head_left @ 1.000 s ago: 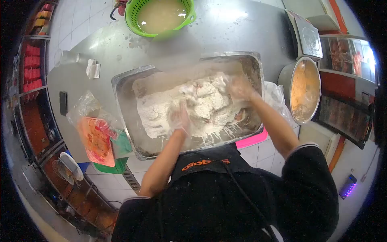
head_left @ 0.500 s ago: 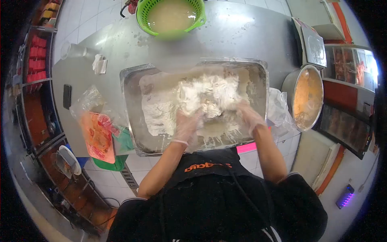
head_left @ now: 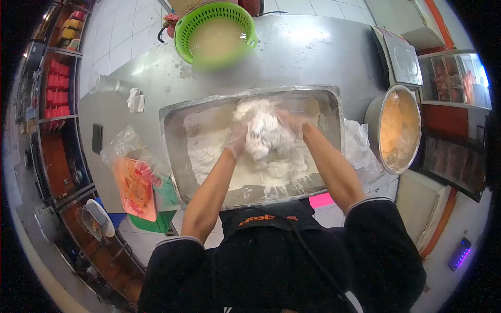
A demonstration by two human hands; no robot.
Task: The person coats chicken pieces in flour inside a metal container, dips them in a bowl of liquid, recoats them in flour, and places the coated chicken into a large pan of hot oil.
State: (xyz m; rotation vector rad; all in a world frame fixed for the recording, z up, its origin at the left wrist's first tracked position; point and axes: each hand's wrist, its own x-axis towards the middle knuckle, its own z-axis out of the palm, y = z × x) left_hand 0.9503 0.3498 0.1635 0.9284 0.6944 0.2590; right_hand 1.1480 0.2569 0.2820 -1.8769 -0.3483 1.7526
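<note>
A large metal tray (head_left: 174,172) holds a spread of white flour (head_left: 206,156). Over its middle is a clump of flour-coated pieces (head_left: 263,130), smeared by motion; what lies under the coating cannot be made out. My left hand (head_left: 238,137), in a clear plastic glove, cups the clump from the left. From the upper right, my gloved right hand (head_left: 291,123) presses against it. Both hands' fingertips are partly hidden by flour and blur.
A green colander (head_left: 180,39) with cloudy liquid stands at the back. On the right are a metal bowl (head_left: 373,117) with orange-tan contents and a crumpled plastic bag (head_left: 356,141). A pink tray (head_left: 136,201) with bagged orange food lies left, near a phone (head_left: 97,138).
Both hands have moved away from my body, toward the tray's far side, and now hold the coated clump between them. The view has shifted slightly.
</note>
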